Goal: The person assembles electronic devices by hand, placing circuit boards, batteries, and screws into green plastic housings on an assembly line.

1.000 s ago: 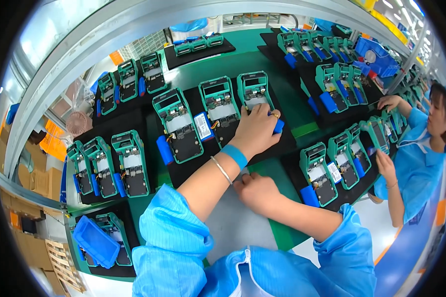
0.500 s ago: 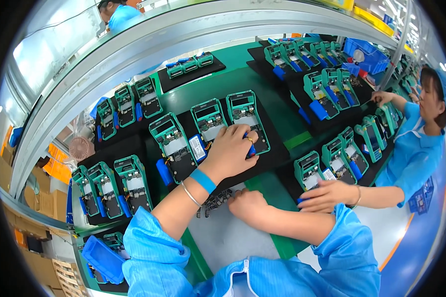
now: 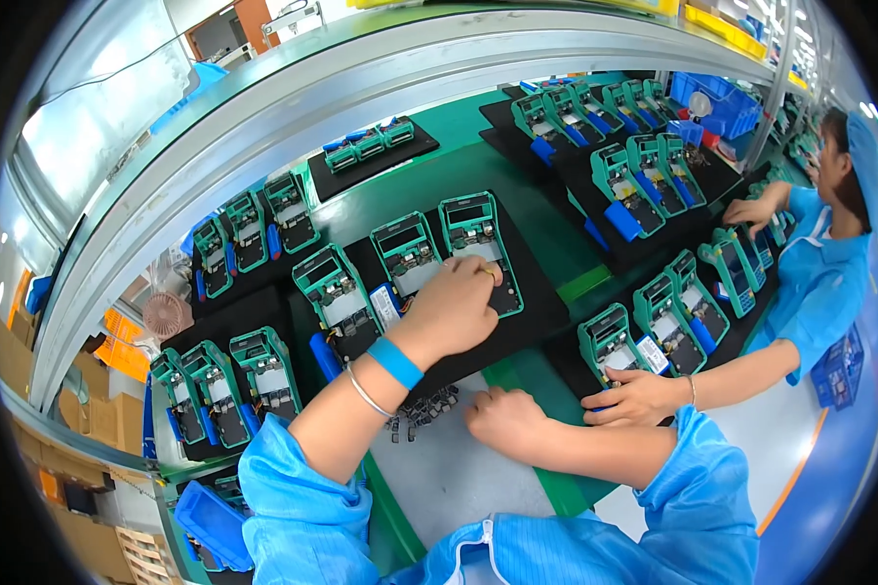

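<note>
My left hand [image 3: 454, 307], with a blue wristband and a bangle, is over the lower part of the rightmost open green device housing [image 3: 480, 244] on a black mat. Its fingers are curled together, and what they may hold is hidden. Beside it stand a middle green housing [image 3: 406, 252] with a white-labelled battery [image 3: 384, 304] and a left green housing [image 3: 339, 291] with a blue battery [image 3: 324, 356]. Closer to me, my right hand [image 3: 505, 419] is closed just right of a pile of small dark parts [image 3: 421, 413]; its fingertips are partly hidden.
More green housings stand on black mats at left [image 3: 226, 390], far left [image 3: 254, 229] and far right [image 3: 644, 185]. On the right a co-worker's hand [image 3: 634, 398] reaches beside another row of housings. A metal beam [image 3: 361, 83] crosses behind the bench. A blue bin [image 3: 213, 525] sits lower left.
A blue battery seen under my left fingers no longer shows; the fingers have curled further over the housing. My right hand has shifted slightly right and down from the small parts.
</note>
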`<state>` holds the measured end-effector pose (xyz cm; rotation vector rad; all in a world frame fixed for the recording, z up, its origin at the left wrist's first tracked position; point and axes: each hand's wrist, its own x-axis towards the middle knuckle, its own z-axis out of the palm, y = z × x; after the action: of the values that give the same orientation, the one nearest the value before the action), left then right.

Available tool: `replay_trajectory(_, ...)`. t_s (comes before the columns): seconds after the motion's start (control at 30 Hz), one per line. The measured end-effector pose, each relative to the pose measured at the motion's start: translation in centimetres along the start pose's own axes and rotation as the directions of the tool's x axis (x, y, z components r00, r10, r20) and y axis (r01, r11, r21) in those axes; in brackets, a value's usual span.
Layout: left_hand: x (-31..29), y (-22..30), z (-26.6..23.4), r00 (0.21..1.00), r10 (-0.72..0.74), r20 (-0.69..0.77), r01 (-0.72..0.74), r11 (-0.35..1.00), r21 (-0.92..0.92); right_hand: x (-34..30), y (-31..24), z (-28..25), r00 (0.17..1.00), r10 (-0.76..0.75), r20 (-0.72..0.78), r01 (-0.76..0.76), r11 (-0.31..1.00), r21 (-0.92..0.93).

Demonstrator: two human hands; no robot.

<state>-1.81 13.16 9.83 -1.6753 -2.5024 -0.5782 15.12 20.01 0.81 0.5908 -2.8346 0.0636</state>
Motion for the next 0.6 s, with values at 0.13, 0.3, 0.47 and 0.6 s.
replay_trajectory(0.13,-0.9,1.6,2.6,0.985,0.097,-0.143,-0.041,0.936,0.349,-0.2,0.5,-0.5,1.000,-0.007,0.025,0.007,1.000,0.021)
replay_trajectory(0.3,-0.3,1.4,3.8,0.963,0.150,-0.224,-0.052,0.919,0.391,-1.5,2.7,-3.0,0.997,0.064,0.036,-0.071,0.966,0.248)
replay_trajectory(0.47,1.4,1.8,2.8,0.932,0.002,-0.362,0.083,0.972,0.219,-3.1,3.8,-4.4,0.941,0.338,-0.026,-0.255,0.756,0.603)
replay_trajectory(0.6,2.8,1.1,1.4,0.920,-0.167,-0.353,0.159,0.986,-0.054,-5.0,2.9,-3.3,0.843,0.521,0.136,-0.391,0.418,0.820)
